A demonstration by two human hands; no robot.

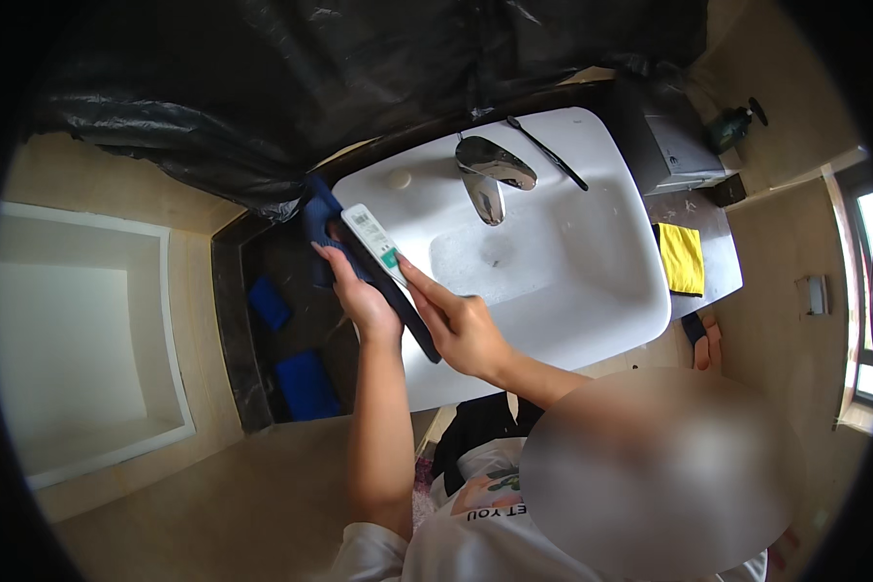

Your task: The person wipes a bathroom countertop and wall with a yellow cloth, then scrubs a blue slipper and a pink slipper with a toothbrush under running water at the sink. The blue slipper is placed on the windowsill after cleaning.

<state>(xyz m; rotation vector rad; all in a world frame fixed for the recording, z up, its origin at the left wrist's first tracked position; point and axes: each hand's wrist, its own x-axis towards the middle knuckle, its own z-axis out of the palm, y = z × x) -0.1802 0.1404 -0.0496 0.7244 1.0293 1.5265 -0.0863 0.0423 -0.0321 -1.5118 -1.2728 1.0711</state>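
Note:
Over the left side of the white washbasin (553, 305), both my hands are on a long slim box (367, 234). Its upper face is white with a green patch and printed writing, and a dark side runs along it. My left hand (364, 298) grips it from the left, with some fingers hidden behind it. My right hand (469, 331) holds it from the right, fingertips on the white face near the green patch. A blue ribbed cloth-like item (320, 222) is just beyond my left fingertips; whether they touch cannot be told.
A chrome faucet (484, 174) and a black toothbrush (549, 154) are at the basin's back. Two blue cloths (307, 385) lie on the dark counter (251, 349) at left. At right are a yellow cloth (682, 260), grey box (673, 145) and pump bottle (731, 129). Black plastic sheeting (378, 65) hangs behind.

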